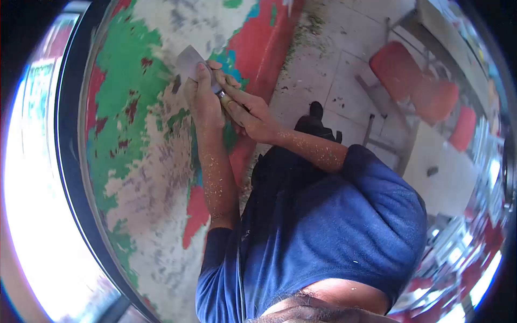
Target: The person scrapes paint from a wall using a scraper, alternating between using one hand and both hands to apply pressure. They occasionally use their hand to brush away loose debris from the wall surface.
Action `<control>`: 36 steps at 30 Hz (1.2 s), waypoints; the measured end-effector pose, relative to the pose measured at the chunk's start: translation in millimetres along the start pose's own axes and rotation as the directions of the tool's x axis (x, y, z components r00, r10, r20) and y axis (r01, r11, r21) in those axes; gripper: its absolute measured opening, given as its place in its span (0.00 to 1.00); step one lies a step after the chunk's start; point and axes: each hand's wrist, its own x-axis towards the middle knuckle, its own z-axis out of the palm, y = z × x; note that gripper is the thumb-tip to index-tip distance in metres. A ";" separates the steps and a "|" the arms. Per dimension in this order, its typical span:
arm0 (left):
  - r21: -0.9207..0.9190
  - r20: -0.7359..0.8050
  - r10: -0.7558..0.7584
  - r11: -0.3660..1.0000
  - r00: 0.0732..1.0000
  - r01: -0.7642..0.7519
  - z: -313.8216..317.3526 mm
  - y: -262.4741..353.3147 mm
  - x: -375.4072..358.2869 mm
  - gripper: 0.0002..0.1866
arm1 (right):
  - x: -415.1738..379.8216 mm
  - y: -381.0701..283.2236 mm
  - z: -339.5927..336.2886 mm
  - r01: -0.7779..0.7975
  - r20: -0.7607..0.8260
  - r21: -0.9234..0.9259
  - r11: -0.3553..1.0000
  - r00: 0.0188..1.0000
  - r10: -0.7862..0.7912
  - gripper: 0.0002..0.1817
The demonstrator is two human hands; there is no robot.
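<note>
A paint scraper (pixel 189 60) with a broad metal blade lies against a painted surface (pixel 126 70) in the head view. My right hand (pixel 252 114) is closed around its handle, beside the shiny metal collar. My left hand (pixel 203 105) grips the scraper at the blade end, one digit extended along the metal. The handle is mostly hidden by my fingers. Green, red and blue paint remains in ragged patches, with bare whitish and greyish areas between them. Pale flakes cling to both my forearms.
Paint chips (pixel 307 32) litter the tiled floor (pixel 344 70) along the foot of the painted surface. Red chairs (pixel 398 70) and a light-topped table (pixel 439 172) stand to the right. A dark frame (pixel 64 140) with a bright opening borders the left.
</note>
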 end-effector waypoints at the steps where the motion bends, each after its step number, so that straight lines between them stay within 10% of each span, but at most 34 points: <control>1: -0.002 0.033 -0.036 0.999 0.999 0.036 5.1 -4.5 6.9 0.16 | -1.0 0.1 -3.9 0.010 -0.051 0.016 1.000 0.999 -0.009 0.23; 6: 0.064 0.141 -0.189 0.981 0.972 0.181 41.0 -31.7 46.1 0.14 | 15.8 11.6 -35.6 0.073 -0.270 0.155 0.985 0.963 -0.029 0.22; 12: 0.070 0.105 -0.365 0.931 0.925 0.359 47.1 -79.2 137.5 0.15 | 91.4 43.3 -74.3 0.080 -0.553 -0.106 0.991 0.824 -0.126 0.18; 21: 0.272 -0.131 -0.351 0.887 0.927 0.374 74.1 -80.9 181.7 0.17 | 145.0 48.9 -102.7 0.187 -0.593 0.145 0.972 0.802 -0.066 0.15; 27: 0.123 -0.296 -0.356 0.906 0.886 0.405 80.3 -97.9 170.9 0.16 | 128.7 42.4 -132.3 -0.146 -0.330 0.233 0.962 0.918 0.219 0.15; 36: 0.285 -0.415 -0.294 0.857 0.861 0.430 75.3 -102.3 167.8 0.15 | 125.6 66.8 -126.3 -0.007 -0.314 0.241 0.970 0.946 0.085 0.15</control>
